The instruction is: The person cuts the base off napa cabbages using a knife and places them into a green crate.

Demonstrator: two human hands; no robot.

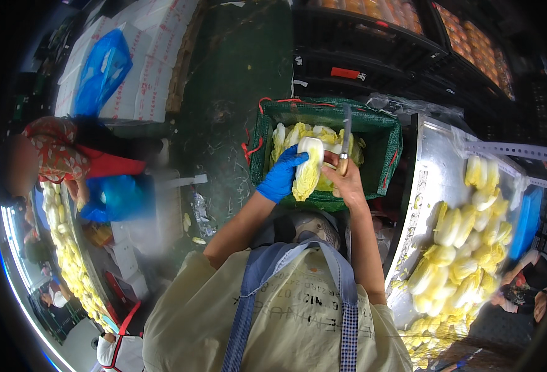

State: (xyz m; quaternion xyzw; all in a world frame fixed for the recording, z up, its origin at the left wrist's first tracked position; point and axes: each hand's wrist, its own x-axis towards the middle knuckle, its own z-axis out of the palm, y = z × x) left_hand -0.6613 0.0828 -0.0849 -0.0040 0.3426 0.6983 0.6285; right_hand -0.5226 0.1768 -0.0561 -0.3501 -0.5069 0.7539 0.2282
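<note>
My left hand (280, 174), in a blue glove, grips a small napa cabbage (309, 169) above a green woven-lined crate (392, 160). My bare right hand (345, 179) holds a knife (346, 135) by its wooden handle, blade pointing away from me. The right fingertips are close beside the cabbage; whether they touch it I cannot tell. Yellow cabbage leaves (296, 131) lie in the crate under both hands.
At right, a metal table (406, 232) bears many napa cabbages (464, 255). Stacked white boxes (155, 69) stand upper left. A person in a red apron (115, 158) works at left beside another cabbage-covered table. Black crates (371, 51) stand ahead. More people are at the lower edges.
</note>
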